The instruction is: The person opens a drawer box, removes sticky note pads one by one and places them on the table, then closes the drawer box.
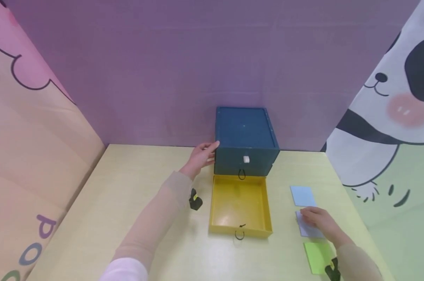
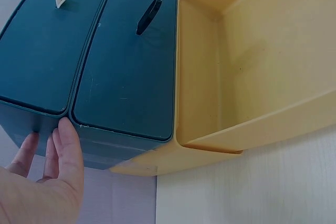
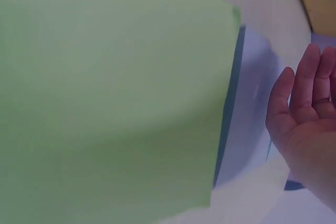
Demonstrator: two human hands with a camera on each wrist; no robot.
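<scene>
My left hand point(image 1: 200, 157) rests against the left side of a dark blue drawer unit point(image 1: 247, 128), fingers extended. In the left wrist view its fingertips touch the unit's side near the seam between two drawer fronts. Below the blue drawers, a yellow drawer point(image 1: 240, 203) is pulled out and has nothing inside. My right hand point(image 1: 318, 220) hovers over or touches a lavender paper pad point(image 1: 309, 230); contact is unclear. In the right wrist view its fingers are loosely bent and hold nothing. A light blue pad point(image 1: 303, 196) lies behind it, a green pad point(image 1: 318, 257) in front.
The upper blue drawer has a white tab pull point(image 1: 246, 159); the lower one has a black loop point(image 1: 242, 174). A purple curtain point(image 1: 183, 78) hangs behind the pale table point(image 1: 148, 175). Printed cloths with a panda and letters line the sides.
</scene>
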